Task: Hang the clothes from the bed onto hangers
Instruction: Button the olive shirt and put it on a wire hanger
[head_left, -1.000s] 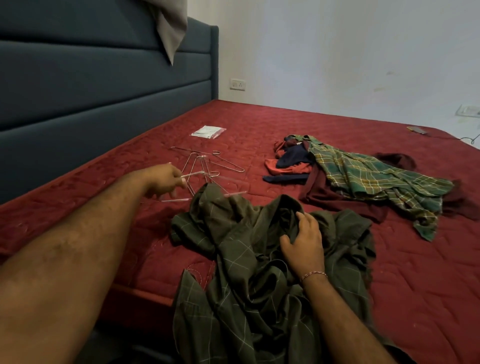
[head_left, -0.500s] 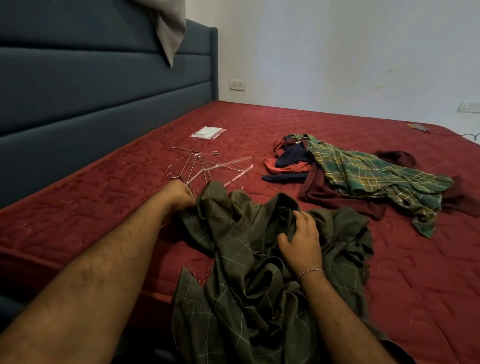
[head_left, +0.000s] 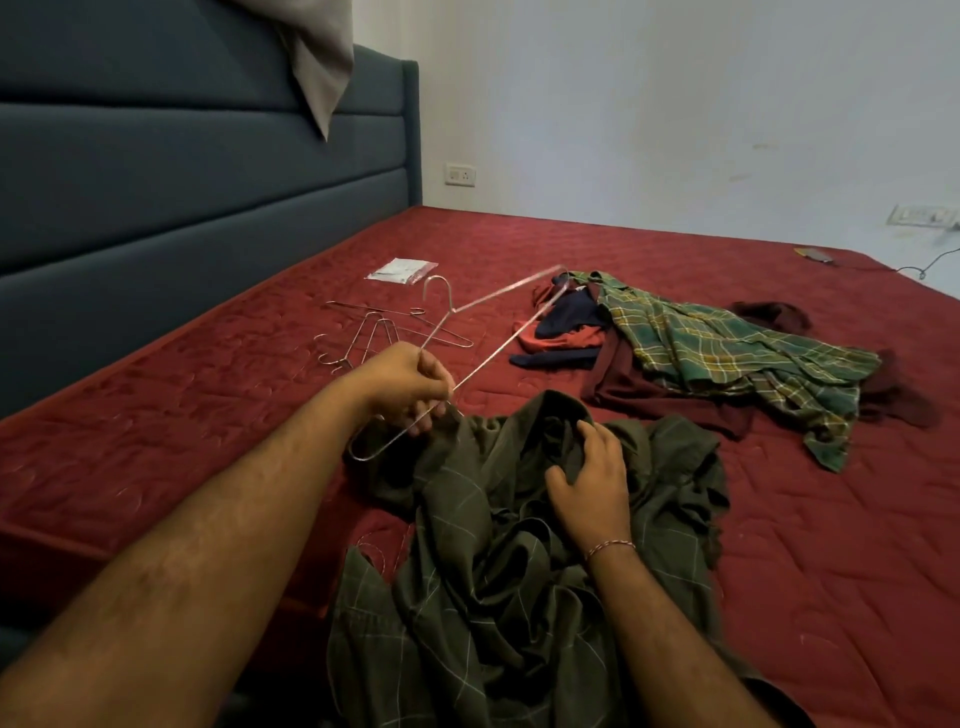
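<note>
My left hand (head_left: 410, 387) pinches a wire hanger (head_left: 488, 358) at eleven o'clock; my right hand (head_left: 592, 478) grips the olive shirt (head_left: 498, 571); next, find its collar

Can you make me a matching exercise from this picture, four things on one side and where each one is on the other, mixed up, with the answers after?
Things:
1. wire hanger
2. olive checked shirt
3. green plaid shirt
4. clear packet

Places:
A. lying flat on the red bed, beyond the spare hangers
B. on top of the clothes pile, far side of the bed
C. lifted off the bed in the left hand
D. bunched at the near edge, under the right hand

Pairs: 1-C, 2-D, 3-B, 4-A
</note>
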